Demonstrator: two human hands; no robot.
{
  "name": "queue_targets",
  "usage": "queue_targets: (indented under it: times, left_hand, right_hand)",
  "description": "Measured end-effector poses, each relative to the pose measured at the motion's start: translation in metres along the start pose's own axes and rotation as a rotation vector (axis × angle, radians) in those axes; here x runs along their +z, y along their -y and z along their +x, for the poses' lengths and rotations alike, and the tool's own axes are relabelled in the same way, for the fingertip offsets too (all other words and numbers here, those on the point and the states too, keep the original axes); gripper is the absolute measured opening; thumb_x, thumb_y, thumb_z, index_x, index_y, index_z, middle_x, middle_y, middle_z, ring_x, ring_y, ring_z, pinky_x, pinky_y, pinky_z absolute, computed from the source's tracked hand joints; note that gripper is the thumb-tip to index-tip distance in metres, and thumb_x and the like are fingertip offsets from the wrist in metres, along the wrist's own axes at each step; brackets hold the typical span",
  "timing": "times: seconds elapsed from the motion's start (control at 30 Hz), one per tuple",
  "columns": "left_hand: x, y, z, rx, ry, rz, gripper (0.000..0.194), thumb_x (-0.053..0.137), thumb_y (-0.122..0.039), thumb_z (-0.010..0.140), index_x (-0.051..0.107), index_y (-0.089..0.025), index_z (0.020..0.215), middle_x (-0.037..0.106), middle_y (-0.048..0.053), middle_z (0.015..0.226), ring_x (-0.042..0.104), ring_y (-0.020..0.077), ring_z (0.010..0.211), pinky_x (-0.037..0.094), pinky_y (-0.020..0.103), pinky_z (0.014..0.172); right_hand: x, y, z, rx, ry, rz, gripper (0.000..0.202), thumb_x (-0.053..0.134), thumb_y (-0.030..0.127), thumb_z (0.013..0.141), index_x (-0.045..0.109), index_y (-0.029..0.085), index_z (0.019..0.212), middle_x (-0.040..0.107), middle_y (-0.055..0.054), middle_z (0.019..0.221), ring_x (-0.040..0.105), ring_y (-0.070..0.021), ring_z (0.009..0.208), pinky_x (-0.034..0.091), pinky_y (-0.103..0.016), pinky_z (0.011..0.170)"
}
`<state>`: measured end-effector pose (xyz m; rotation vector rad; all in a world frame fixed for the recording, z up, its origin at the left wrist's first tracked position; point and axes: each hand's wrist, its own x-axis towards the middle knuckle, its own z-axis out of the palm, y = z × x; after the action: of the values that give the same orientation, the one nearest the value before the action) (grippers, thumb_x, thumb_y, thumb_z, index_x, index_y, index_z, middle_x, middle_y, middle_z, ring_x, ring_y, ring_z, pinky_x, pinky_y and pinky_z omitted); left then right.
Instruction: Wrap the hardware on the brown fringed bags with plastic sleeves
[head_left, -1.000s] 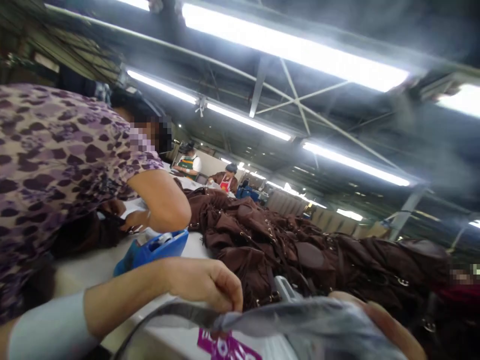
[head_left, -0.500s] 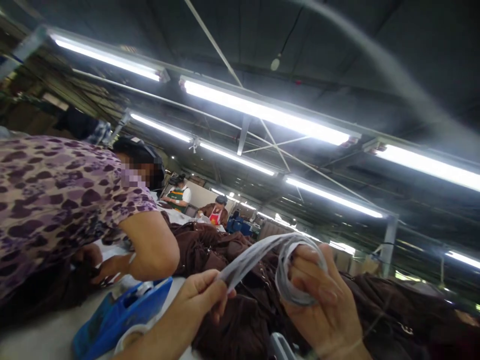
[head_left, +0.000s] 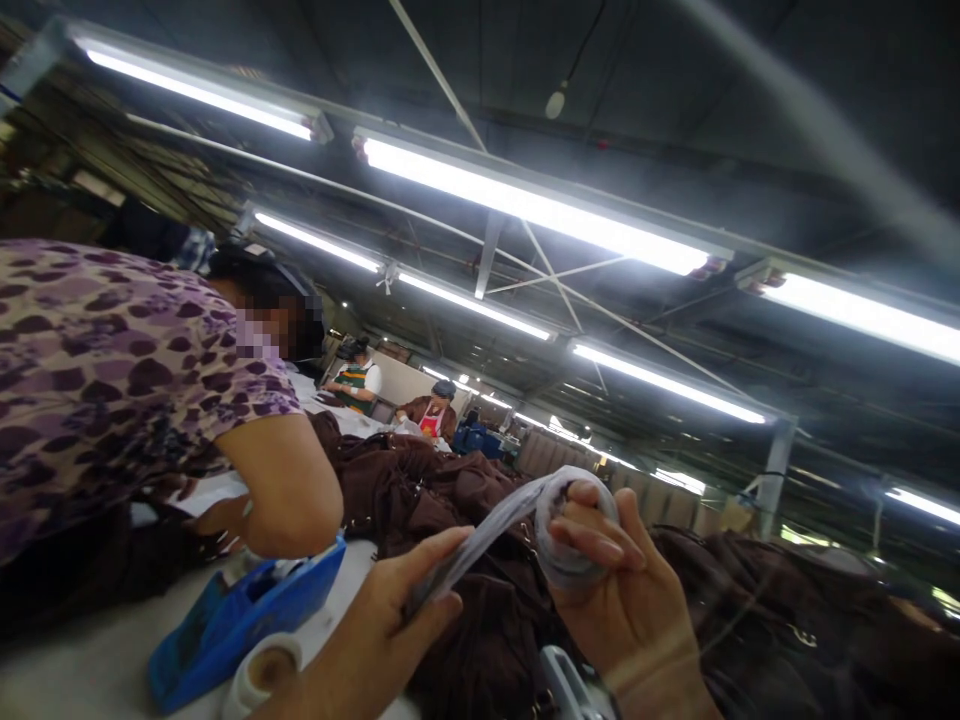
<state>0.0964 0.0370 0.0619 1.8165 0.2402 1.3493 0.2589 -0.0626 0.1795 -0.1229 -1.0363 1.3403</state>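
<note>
A pale, see-through strip (head_left: 491, 520), like a plastic band or tape, runs between my two hands. My left hand (head_left: 397, 610) pinches its lower end between thumb and fingers. At the other end the strip is wound in loops around the fingers of my right hand (head_left: 619, 580), which are curled into the coil. Both hands are raised above a heap of dark brown garments (head_left: 480, 610) with small metal fittings. Below my right hand sits a grey plastic-looking handle (head_left: 564, 685), only partly visible.
Left of my hands, a blue tape dispenser (head_left: 240, 620) and a white tape roll (head_left: 264, 670) lie on the pale tabletop. A co-worker in a patterned top (head_left: 135, 370) bends over dark cloth close by. Farther back, two people stand at work.
My right hand has shifted slightly left with the coil. My left thumb and fingers have spread a little along the strip. The white roll shows more, and the co-worker's arm has moved slightly left.
</note>
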Motion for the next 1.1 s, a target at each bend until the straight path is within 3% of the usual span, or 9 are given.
queue_targets:
  times: [0.07,0.17,0.27,0.37,0.47,0.6,0.9,1.03,1.1]
  left_hand:
    - [-0.002,-0.001,0.002,0.119,-0.04,0.155,0.035,0.048,-0.032,0.097,0.063,-0.027,0.128,0.064,0.005,0.103,0.059,0.021,0.1,0.043,0.03,0.092]
    - [-0.004,-0.008,0.008,0.183,-0.057,0.235,0.034,0.042,-0.036,0.099,0.071,-0.022,0.109,0.06,0.005,0.091,0.057,0.0186,0.085,0.044,0.027,0.078]
    - [-0.004,-0.018,0.014,-0.041,0.07,0.08,0.044,0.048,-0.052,0.095,0.072,-0.016,0.086,0.055,0.002,0.076,0.052,0.0151,0.069,0.04,0.024,0.063]
    - [-0.001,-0.026,0.014,-0.292,0.362,-0.261,0.054,0.053,-0.061,0.088,0.074,-0.012,0.081,0.052,0.0,0.06,0.045,0.0114,0.052,0.033,0.021,0.05]
    - [0.003,-0.03,0.01,-0.354,0.532,-0.467,0.05,0.054,-0.055,0.087,0.076,-0.01,0.075,0.057,0.002,0.058,0.045,0.0105,0.049,0.035,0.021,0.048]
    - [0.006,-0.025,0.003,-0.417,0.601,-0.536,0.047,0.057,-0.052,0.085,0.075,-0.011,0.07,0.054,0.001,0.05,0.044,0.0101,0.043,0.034,0.021,0.045]
    - [-0.005,-0.014,-0.003,-0.612,0.747,-0.742,0.044,0.066,-0.051,0.077,0.074,-0.008,0.07,0.061,0.005,0.05,0.054,0.0151,0.043,0.048,0.028,0.052]
    - [-0.012,-0.022,0.009,-0.536,0.872,-0.648,0.047,0.059,-0.051,0.088,0.074,-0.007,0.079,0.069,0.009,0.064,0.065,0.0197,0.062,0.053,0.031,0.068]
    - [-0.015,-0.024,0.006,-0.491,0.791,-0.544,0.055,0.045,-0.055,0.096,0.074,-0.009,0.091,0.073,0.012,0.08,0.068,0.0206,0.074,0.053,0.031,0.075]
  right_hand:
    - [-0.002,0.0,0.0,-0.02,-0.003,-0.038,0.016,0.074,0.024,0.088,0.068,0.011,0.095,0.06,0.01,0.056,0.066,-0.0056,0.06,0.061,-0.021,0.088]
    - [-0.005,-0.003,0.0,-0.106,-0.004,-0.174,0.021,0.07,0.033,0.091,0.07,0.013,0.099,0.06,0.008,0.061,0.067,-0.0081,0.065,0.06,-0.028,0.094]
    - [-0.01,-0.013,0.0,-0.269,0.026,-0.451,0.026,0.065,0.039,0.093,0.073,0.017,0.104,0.064,0.003,0.071,0.07,-0.0133,0.082,0.056,-0.033,0.101]
    - [-0.017,-0.024,-0.001,-0.439,0.072,-0.821,0.025,0.058,0.042,0.097,0.071,0.025,0.11,0.071,0.001,0.083,0.07,-0.0154,0.097,0.053,-0.03,0.101]
    - [-0.025,-0.029,-0.003,-0.629,0.179,-1.387,0.02,0.053,0.031,0.101,0.069,0.029,0.113,0.077,0.0,0.096,0.072,-0.0164,0.097,0.056,-0.029,0.093]
    - [-0.035,-0.031,-0.004,-0.882,0.427,-2.015,0.027,0.045,0.018,0.098,0.067,0.019,0.114,0.08,-0.007,0.088,0.076,-0.0224,0.08,0.063,-0.033,0.074]
    - [-0.046,-0.025,-0.015,-0.548,0.863,-2.357,0.042,0.036,0.027,0.102,0.067,0.005,0.117,0.075,-0.022,0.112,0.073,-0.0284,0.101,0.061,-0.041,0.085]
    - [-0.039,0.0,-0.01,-0.664,1.057,-2.614,0.037,0.037,0.013,0.1,0.061,0.003,0.127,0.072,-0.025,0.119,0.071,-0.0273,0.106,0.055,-0.04,0.088]
    - [-0.032,0.016,-0.005,-0.586,0.841,-2.841,0.036,0.036,0.021,0.101,0.066,0.005,0.115,0.077,-0.022,0.1,0.073,-0.0268,0.092,0.053,-0.039,0.077]
